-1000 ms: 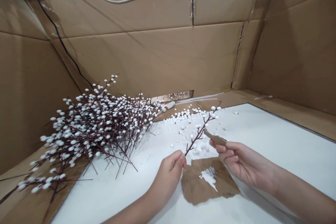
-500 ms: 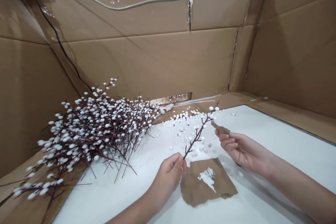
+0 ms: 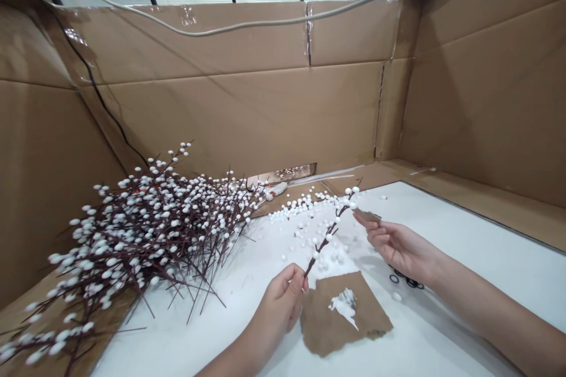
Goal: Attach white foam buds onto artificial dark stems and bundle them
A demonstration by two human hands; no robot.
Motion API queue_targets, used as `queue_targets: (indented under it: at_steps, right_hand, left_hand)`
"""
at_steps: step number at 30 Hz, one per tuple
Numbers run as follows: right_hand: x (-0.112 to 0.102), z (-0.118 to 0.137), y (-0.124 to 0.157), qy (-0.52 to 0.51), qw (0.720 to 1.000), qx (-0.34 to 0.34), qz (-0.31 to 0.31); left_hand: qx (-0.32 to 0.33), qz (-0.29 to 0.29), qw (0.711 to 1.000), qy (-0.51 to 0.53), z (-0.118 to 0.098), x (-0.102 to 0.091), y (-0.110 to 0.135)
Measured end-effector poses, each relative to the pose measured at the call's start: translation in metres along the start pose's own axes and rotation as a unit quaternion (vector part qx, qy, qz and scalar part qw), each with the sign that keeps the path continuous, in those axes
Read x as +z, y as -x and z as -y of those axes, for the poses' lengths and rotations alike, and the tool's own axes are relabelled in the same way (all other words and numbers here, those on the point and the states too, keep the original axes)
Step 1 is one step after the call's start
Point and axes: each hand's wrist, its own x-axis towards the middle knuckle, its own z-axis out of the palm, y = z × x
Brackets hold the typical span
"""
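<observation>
My left hand [image 3: 283, 294] pinches the lower end of a dark brown artificial twig [image 3: 325, 242], which slants up and to the right with a few white balls at its tip. Between the fingers of my right hand [image 3: 400, 247] is a small torn piece of cardboard [image 3: 368, 215], its edge close to the upper twig; whether they touch I cannot tell. Below the twig, on the white board, lies a brown cardboard square [image 3: 321, 330] bearing a smear of white paste [image 3: 345, 306].
A large heap of white-berried branches [image 3: 168, 230] fills the left side. Loose white balls [image 3: 305, 203] are scattered behind the twig, near a glue gun [image 3: 276, 190]. Several black rings [image 3: 409, 281] lie under my right wrist. Cardboard walls [image 3: 247, 112] enclose the white board [image 3: 464, 247].
The twig has turned in my left hand, and its tip sits slightly lower. My right hand keeps the cardboard piece near the twig. The camera view has shifted, uncovering the black rings.
</observation>
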Motion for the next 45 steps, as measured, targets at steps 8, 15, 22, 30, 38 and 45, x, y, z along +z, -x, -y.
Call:
queue_targets:
  at_steps: [8, 15, 22, 30, 38, 45]
  right_hand:
    - [-0.002, 0.005, -0.003, 0.024, 1.0, -0.019, 0.003]
    - [-0.004, 0.005, -0.003, 0.068, 0.997, -0.042, 0.017]
    - [-0.005, 0.003, -0.005, 0.088, 0.994, -0.054, 0.032]
    - [-0.007, -0.001, -0.002, 0.084, 0.992, -0.018, 0.087]
    - [-0.007, -0.003, -0.003, 0.083, 0.994, 0.004, 0.069]
    - [-0.004, -0.004, -0.002, 0.079, 0.996, 0.014, 0.047]
  left_hand:
    - [0.012, -0.005, 0.999, -0.032, 0.001, 0.002, -0.001]
    - [0.018, -0.011, 0.998, -0.067, 0.005, 0.002, 0.0]
    - [0.033, -0.024, 0.993, -0.107, 0.005, 0.001, 0.002]
    - [0.041, -0.03, 0.991, -0.122, 0.005, 0.002, 0.002]
    - [0.041, -0.031, 0.992, -0.119, 0.005, 0.001, 0.002]
    - [0.045, -0.025, 0.991, -0.12, 0.007, 0.001, 0.001]
